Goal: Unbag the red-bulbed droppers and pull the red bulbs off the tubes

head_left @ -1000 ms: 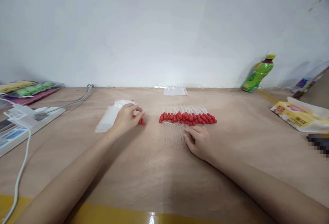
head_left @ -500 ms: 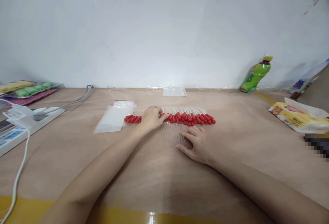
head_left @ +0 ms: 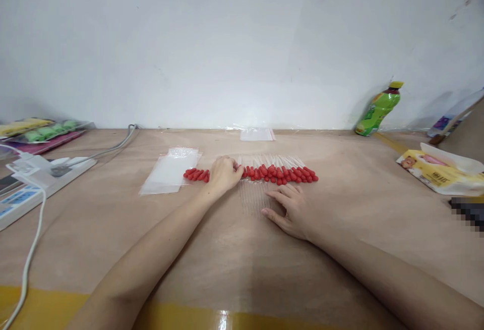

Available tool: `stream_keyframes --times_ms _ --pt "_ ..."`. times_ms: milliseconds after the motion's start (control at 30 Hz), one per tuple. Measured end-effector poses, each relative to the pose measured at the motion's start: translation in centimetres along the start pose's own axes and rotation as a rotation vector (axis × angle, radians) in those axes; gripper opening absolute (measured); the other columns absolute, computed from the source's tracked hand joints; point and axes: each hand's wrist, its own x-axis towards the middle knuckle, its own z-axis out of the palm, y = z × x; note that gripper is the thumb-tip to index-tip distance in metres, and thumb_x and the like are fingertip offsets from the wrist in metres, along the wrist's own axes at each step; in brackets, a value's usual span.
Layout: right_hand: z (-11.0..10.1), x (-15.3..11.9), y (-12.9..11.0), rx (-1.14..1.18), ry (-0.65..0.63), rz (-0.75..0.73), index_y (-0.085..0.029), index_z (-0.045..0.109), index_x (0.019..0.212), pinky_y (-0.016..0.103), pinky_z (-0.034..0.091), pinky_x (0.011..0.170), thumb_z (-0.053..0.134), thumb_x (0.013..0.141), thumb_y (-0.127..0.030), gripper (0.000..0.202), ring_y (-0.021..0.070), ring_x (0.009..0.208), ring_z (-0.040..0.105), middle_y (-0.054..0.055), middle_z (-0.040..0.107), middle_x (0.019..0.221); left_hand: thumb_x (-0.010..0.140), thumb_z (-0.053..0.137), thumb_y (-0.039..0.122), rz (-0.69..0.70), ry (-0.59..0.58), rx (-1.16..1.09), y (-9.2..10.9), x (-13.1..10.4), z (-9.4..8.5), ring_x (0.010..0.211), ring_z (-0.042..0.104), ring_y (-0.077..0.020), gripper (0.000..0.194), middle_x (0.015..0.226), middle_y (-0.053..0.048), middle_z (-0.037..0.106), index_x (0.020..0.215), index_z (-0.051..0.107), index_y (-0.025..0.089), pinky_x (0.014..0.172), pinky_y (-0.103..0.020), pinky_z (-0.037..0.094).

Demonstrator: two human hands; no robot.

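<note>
A row of red bulb-shaped ends (head_left: 280,172) on thin clear stems lies across the table. Some stems point toward the wall, and a flat bunch of clear stems (head_left: 254,200) points toward me. My left hand (head_left: 226,173) covers the left part of the row, its fingers curled and thumb close to the fingertips; whatever is inside them is hidden. Beside the near stems, my right hand (head_left: 290,210) is open, thumb and fingers apart, touching or just over their right edge. Left of the row are clear zip bags (head_left: 169,171), overlapping in a stack.
Another clear bag (head_left: 257,134) lies by the wall. On the left are a power strip (head_left: 41,188) with cables and packs of green and yellow pieces (head_left: 47,130). To the right stand a green bottle (head_left: 379,109) and a yellow tissue pack (head_left: 438,173).
My left thumb has drawn back slightly toward the fingers. My right hand has barely shifted, and the row looks the same.
</note>
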Motion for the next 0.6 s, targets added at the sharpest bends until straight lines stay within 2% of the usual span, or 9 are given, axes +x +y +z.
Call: stream_keyframes --times_ms 167,300,433,500,600 --pt "0.3 -0.2 1.1 0.058 0.087 0.005 -0.019 0.058 0.102 0.037 0.041 0.076 0.051 0.082 -0.037 0.028 0.0195 0.082 0.054 0.008 0.059 0.089 0.078 0.048 0.032 -0.03 -0.014 -0.068 -0.3 -0.6 -1.5 0.057 0.057 -0.0165 0.028 0.06 -0.004 0.062 0.06 0.06 0.015 0.056 -0.028 0.042" --pt "0.3 -0.1 1.6 0.09 0.216 0.021 -0.02 0.053 0.113 0.038 0.045 0.08 0.051 0.082 -0.032 0.033 0.0215 0.092 0.054 0.01 0.057 0.098 0.081 0.048 0.036 0.047 0.047 -0.234 -1.0 -2.4 -2.9 0.063 0.06 -0.0146 0.027 0.07 -0.003 0.065 0.069 0.062 0.016 0.056 -0.024 0.045" --pt "-0.2 0.2 1.6 -0.003 0.293 -0.022 -0.02 0.037 0.131 0.044 0.04 0.092 0.051 0.082 -0.033 0.052 0.0262 0.113 0.046 0.013 0.047 0.124 0.083 0.05 0.033 0.307 0.079 -0.253 -1.9 -5.0 -2.9 0.079 0.062 -0.0149 0.021 0.086 -0.004 0.067 0.077 0.063 0.018 0.066 -0.024 0.05" --pt "-0.4 0.2 1.6 -0.057 0.262 -0.088 -0.02 0.035 0.133 0.045 0.037 0.096 0.051 0.082 -0.033 0.055 0.0269 0.118 0.042 0.013 0.043 0.13 0.083 0.051 0.03 0.467 0.079 -0.246 -2.2 -6.1 -2.4 0.081 0.063 -0.0141 0.017 0.089 -0.004 0.068 0.081 0.063 0.019 0.073 -0.024 0.052" --pt "-0.5 0.2 1.6 -0.088 0.162 -0.197 -0.021 0.041 0.129 0.046 0.034 0.098 0.051 0.083 -0.033 0.049 0.0253 0.121 0.04 0.011 0.046 0.13 0.084 0.052 0.026 0.638 0.115 -0.247 -2.2 -7.2 -1.5 0.08 0.065 -0.0125 0.013 0.087 -0.003 0.069 0.083 0.063 0.018 0.074 -0.021 0.053"
